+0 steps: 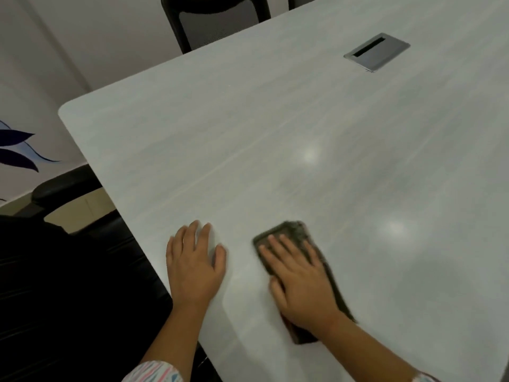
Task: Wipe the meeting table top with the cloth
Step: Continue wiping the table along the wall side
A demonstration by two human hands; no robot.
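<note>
Now, right hand (300, 282) flat, fingers straight, atop the cloth (292, 232); left hand (192, 266) open-palmed on the table (275, 119) beside.

The worktop (275, 133) lies bare ahead; only a flat metal slot (376, 51) sits far off. Black chairs (217, 20) crowd its edges.

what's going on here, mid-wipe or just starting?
A person is wiping a pale meeting table. The right hand presses flat on a dark cloth near the table's near edge; the cloth looks motion-blurred, so likely mid-stroke. The left hand rests flat on the bare top beside it. A metal cable hatch sits farther out. How much is already wiped can't be told.
</note>
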